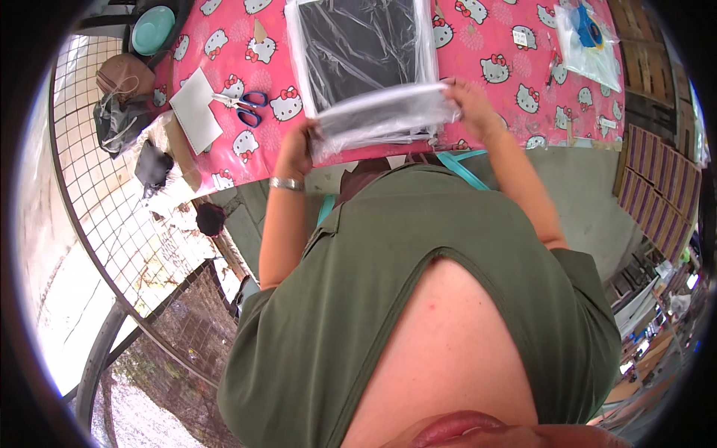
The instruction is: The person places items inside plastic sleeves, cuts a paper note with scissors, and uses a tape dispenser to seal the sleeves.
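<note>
"So, what are both hands doing now?"

"Well, the left hand [301, 145] is gripping the left end of a folded strip of wrinkled clear plastic [385, 116], and the right hand [472, 110] is closing its fingers on the right end, so the strip is spanning the gap between them."

"And where is that strip lying?"

"It is crossing the near part of a flat black rectangular panel wrapped in clear plastic [362, 48], which is resting midway along a pink tablecloth printed with white cat faces [478, 39]."

"Is anything sitting to the left?"

"Yes, a pair of scissors with dark blue handles [250, 109] is pointing its blades left, toward a white spiral notebook [196, 112], while a round teal bowl [153, 30] is standing farther off at the far left."

"And to the right?"

"A clear plastic packet [597, 69] is lying at the far right, with a bright blue object [589, 28] resting on it"
</note>
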Action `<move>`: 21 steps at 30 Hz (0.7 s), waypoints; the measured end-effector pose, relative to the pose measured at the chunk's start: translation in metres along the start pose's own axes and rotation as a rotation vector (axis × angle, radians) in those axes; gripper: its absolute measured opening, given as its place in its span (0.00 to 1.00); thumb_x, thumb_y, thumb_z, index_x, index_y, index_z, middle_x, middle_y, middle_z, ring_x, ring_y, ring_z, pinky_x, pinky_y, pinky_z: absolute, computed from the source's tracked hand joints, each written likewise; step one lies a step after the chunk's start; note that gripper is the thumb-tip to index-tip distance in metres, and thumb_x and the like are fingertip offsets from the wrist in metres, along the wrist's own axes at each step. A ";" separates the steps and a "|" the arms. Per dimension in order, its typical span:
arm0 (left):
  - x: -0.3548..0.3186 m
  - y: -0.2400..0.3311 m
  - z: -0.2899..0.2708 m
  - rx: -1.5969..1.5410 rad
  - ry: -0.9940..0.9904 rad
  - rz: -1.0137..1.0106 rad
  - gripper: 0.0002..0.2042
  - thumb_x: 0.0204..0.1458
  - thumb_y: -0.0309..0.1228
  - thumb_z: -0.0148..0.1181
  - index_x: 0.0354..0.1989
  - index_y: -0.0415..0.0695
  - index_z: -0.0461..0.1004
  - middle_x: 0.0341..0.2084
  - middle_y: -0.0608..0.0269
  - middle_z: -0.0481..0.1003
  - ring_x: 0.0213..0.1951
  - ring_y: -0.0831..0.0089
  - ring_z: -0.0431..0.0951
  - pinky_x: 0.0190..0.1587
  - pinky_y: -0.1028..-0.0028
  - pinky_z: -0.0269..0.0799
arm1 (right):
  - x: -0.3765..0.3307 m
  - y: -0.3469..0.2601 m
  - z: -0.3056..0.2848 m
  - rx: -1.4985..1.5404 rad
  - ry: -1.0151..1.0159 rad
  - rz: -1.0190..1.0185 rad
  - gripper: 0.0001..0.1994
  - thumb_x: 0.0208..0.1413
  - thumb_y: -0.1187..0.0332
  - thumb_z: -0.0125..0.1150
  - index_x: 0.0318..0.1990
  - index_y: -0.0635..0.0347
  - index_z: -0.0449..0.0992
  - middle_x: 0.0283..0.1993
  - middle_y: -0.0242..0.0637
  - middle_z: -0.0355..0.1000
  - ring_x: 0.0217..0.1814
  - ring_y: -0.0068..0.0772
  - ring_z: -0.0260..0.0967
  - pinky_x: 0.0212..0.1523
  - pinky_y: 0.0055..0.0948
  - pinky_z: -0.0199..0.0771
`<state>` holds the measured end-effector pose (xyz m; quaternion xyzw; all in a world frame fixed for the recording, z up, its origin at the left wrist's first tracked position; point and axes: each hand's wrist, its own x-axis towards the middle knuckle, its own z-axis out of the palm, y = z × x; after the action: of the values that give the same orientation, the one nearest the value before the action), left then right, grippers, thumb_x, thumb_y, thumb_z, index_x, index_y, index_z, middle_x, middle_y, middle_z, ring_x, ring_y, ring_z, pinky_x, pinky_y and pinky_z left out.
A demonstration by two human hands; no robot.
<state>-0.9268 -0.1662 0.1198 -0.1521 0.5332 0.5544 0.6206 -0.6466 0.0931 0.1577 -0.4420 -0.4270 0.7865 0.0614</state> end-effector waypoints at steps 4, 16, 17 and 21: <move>0.007 0.080 0.037 -0.284 -0.257 0.224 0.12 0.50 0.31 0.52 0.36 0.34 0.75 0.34 0.54 0.78 0.39 0.57 0.78 0.50 0.54 0.71 | 0.027 -0.079 0.008 0.436 -0.169 -0.110 0.15 0.52 0.72 0.52 0.48 0.65 0.71 0.31 0.30 0.70 0.29 0.25 0.66 0.38 0.21 0.70; 0.157 0.182 0.099 0.377 0.247 0.489 0.09 0.48 0.31 0.59 0.35 0.40 0.73 0.21 0.62 0.73 0.22 0.72 0.73 0.30 0.67 0.70 | 0.193 -0.120 -0.003 -0.732 0.372 -0.360 0.20 0.47 0.65 0.63 0.49 0.61 0.75 0.40 0.41 0.75 0.40 0.31 0.72 0.40 0.29 0.71; 0.169 0.184 0.103 0.501 0.364 0.549 0.11 0.47 0.32 0.59 0.36 0.39 0.74 0.21 0.61 0.74 0.22 0.71 0.74 0.30 0.66 0.71 | 0.208 -0.120 -0.002 -0.866 0.468 -0.366 0.21 0.46 0.64 0.64 0.50 0.62 0.75 0.43 0.45 0.76 0.44 0.35 0.73 0.43 0.30 0.71; 0.207 0.198 0.112 0.992 0.875 0.650 0.20 0.42 0.35 0.58 0.40 0.33 0.76 0.38 0.39 0.77 0.43 0.49 0.78 0.50 0.61 0.71 | 0.257 -0.128 0.017 -1.152 0.646 -0.268 0.23 0.50 0.59 0.58 0.48 0.69 0.74 0.47 0.57 0.73 0.51 0.52 0.72 0.52 0.40 0.70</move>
<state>-1.0774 0.0971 0.0710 0.1049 0.9382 0.2929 0.1514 -0.8498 0.2843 0.0894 -0.5603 -0.7897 0.2470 0.0372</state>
